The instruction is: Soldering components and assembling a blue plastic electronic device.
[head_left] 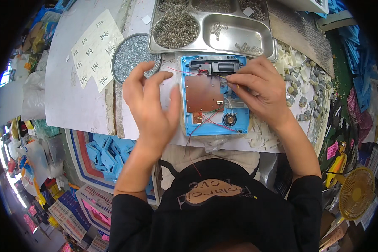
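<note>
The blue case (245, 126) lay on the bench (92, 111), in front of the person, with its insides facing up. The left hand (152, 107) was in the air just left of it, its fingers bent and spread apart, and it seemed to hold nothing. The right hand (260, 86) was over the case's right side, finger and thumb pinched on a thin stick (222, 77). It may have been a wire; I could not tell.

The case looked light and stiff, like hard plastic. Its side walls looked like the best place to hold. The red wires (206, 119) looked thin, soft and easy to pull loose, and the brown board (204, 94) looked best held by its edges.

The case sat near the bench's front edge, and one red wire hung over it. The steel tray (235, 38) was just behind, and grey lumps (304, 101) lay to the right. The round tin (115, 52) was to the left, and more white bench showed past it.
</note>
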Motion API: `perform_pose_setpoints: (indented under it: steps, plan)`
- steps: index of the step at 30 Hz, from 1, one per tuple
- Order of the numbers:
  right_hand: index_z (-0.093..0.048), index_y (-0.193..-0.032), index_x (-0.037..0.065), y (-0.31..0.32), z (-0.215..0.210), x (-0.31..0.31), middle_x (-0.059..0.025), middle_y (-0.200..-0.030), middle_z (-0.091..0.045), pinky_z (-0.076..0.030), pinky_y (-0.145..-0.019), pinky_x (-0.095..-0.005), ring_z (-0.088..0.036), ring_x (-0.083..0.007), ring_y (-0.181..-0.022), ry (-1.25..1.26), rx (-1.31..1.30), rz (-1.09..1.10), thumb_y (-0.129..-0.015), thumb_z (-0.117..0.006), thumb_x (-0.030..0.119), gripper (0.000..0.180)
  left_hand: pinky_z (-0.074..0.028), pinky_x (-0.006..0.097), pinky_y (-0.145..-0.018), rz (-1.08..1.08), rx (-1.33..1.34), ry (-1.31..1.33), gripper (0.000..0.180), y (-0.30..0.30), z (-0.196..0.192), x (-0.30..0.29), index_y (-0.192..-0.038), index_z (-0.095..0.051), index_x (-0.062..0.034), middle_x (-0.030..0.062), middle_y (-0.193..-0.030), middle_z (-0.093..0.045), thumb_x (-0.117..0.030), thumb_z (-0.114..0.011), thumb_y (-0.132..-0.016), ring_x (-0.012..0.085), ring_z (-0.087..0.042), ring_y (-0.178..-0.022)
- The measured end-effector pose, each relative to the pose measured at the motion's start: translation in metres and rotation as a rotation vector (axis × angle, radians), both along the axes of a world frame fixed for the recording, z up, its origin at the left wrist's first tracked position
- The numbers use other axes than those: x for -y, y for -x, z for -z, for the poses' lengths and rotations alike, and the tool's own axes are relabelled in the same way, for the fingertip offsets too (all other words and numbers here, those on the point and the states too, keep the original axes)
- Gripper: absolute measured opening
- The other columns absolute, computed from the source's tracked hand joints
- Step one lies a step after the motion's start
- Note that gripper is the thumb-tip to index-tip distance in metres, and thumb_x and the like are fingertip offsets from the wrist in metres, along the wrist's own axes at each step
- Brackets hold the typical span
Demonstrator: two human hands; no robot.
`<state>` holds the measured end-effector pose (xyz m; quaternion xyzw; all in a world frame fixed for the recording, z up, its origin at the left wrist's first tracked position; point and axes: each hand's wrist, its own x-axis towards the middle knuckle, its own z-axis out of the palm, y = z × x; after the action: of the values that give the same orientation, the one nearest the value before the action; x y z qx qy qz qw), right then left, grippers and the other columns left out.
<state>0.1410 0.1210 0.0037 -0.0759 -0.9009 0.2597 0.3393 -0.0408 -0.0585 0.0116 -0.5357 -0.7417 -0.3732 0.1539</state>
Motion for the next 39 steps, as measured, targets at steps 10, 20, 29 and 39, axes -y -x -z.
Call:
perform_pose_setpoints:
  steps: [10,20,29,39]
  plan:
    - [-0.075,-0.087,0.005,-0.007,-0.003,0.002,-0.0079,-0.084,-0.071,-0.050,-0.075,-0.0359,-0.063,-0.0255,-0.083,0.251,-0.027,0.101,-0.075,-0.084,0.007,0.015,-0.052,0.025,-0.059,0.450,0.466,0.074,0.022,-0.036,0.003,-0.051,-0.110,-0.070,-0.0005,0.0071,-0.092,-0.071,0.004,-0.070,-0.088,0.0120,-0.066,-0.065]
    - [-0.071,-0.082,0.002,-0.046,-0.008,-0.001,-0.0060,-0.077,-0.066,-0.046,-0.075,-0.0330,-0.060,-0.0196,-0.077,0.445,0.006,0.249,-0.077,-0.080,0.001,0.011,-0.054,0.033,-0.066,0.466,0.657,0.166,0.011,-0.029,-0.003,-0.057,-0.095,-0.075,-0.0017,0.0103,-0.087,-0.071,0.000,-0.074,-0.084,0.0245,-0.069,-0.077]
    - [-0.060,-0.127,0.000,-0.319,-0.015,-0.006,-0.0059,-0.106,-0.063,-0.050,-0.086,-0.0354,-0.059,-0.0158,-0.090,0.966,-0.711,1.097,-0.102,-0.065,0.017,0.030,-0.041,0.039,-0.083,0.412,0.216,0.124,0.008,-0.036,0.004,-0.058,-0.083,-0.074,-0.0108,0.0035,-0.094,-0.066,-0.009,-0.079,-0.077,0.0247,-0.060,-0.091]
    - [-0.056,-0.141,0.002,-0.412,-0.021,-0.047,-0.0114,-0.111,-0.064,-0.049,-0.091,-0.0317,-0.059,-0.0177,-0.095,0.645,-0.580,1.200,-0.110,-0.049,0.035,0.046,-0.039,0.041,-0.091,0.363,0.099,0.197,0.014,-0.040,0.007,-0.068,-0.082,-0.074,-0.0098,0.0067,-0.109,-0.061,-0.011,-0.081,-0.071,0.0274,-0.055,-0.100]
